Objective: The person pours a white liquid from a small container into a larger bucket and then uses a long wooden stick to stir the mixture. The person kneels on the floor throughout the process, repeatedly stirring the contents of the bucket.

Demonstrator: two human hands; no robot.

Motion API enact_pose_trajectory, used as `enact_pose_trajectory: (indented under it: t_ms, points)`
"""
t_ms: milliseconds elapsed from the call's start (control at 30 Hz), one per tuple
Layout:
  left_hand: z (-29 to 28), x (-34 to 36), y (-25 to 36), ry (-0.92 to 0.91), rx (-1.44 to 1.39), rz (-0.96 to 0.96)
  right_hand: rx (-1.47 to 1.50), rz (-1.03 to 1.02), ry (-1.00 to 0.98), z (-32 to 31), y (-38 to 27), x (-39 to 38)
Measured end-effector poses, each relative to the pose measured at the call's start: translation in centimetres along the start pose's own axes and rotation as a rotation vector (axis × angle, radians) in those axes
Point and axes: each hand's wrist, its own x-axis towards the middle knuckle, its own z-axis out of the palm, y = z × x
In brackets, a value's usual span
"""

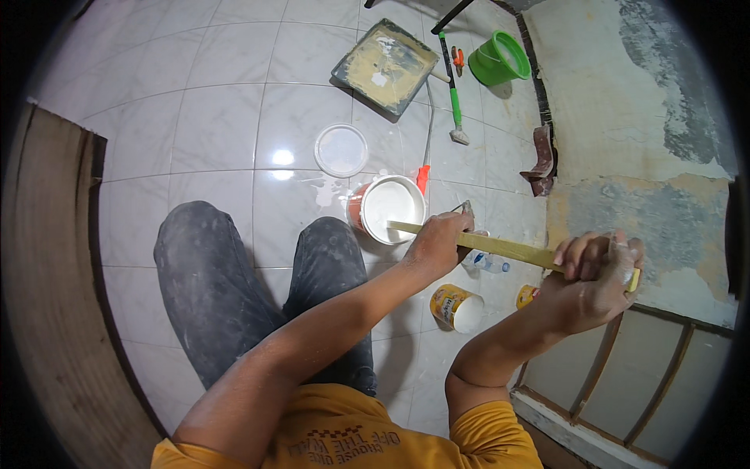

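My left hand (pixel 439 244) is closed round a flat, pale yellow wooden stick (pixel 512 249), near the stick's lower end. Higher up, close to its other end, my right hand (pixel 594 273) grips the same stick. The stick's lower tip reaches over the rim into an orange-red bucket (pixel 357 209) of white paint (pixel 393 205). How deep the tip goes, I cannot tell. Beside the bucket on the floor lie a round white lid (pixel 341 150) and some white splashes. A tool with an orange handle (pixel 423 178) and a thin metal rod rests just beyond the bucket.
A paint tray (pixel 387 70), a green-handled scraper (pixel 455 102), orange pliers (pixel 458 59) and a green bucket (pixel 498 61) are farther off. Nearer are a plastic bottle (pixel 488 263) and yellow tubs (pixel 453 306). A patched wall (pixel 625 180) bounds the right, a wooden board (pixel 51 258) the left.
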Motion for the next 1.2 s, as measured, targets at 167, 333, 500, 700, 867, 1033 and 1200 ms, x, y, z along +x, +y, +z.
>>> enact_pose_trajectory:
  t_ms: [167, 333, 500, 700, 867, 1033, 1200]
  points:
    - [-1.8, 0.3, -0.4, 0.051, 0.089, 0.147, 0.109, 0.014, 0.014, -1.3, 0.1, -0.3]
    - [-2.2, 2.0, -0.5, 0.022, 0.026, 0.121, 0.114, -0.077, -0.050, -0.5, 0.5, -1.7]
    - [0.4, 2.8, -1.0, 0.035, -0.026, 0.086, -0.037, -0.124, 0.000, 1.2, 0.9, -0.9]
    - [0.9, 0.2, -0.3, -0.050, -0.049, 0.049, -0.091, -0.029, 0.053, 0.0, 0.3, 0.7]
    - [-0.6, -1.0, -0.2, -0.087, 0.054, 0.053, -0.018, 0.048, 0.119, -1.4, -0.2, 0.5]
    - [-1.8, 0.1, -1.2, 0.049, 0.096, 0.218, 0.117, -0.019, 0.068, -1.3, 0.0, -1.5]
    - [-2.2, 2.3, -0.7, -0.027, 0.057, 0.160, 0.126, -0.080, -0.012, -0.8, 0.8, -2.0]
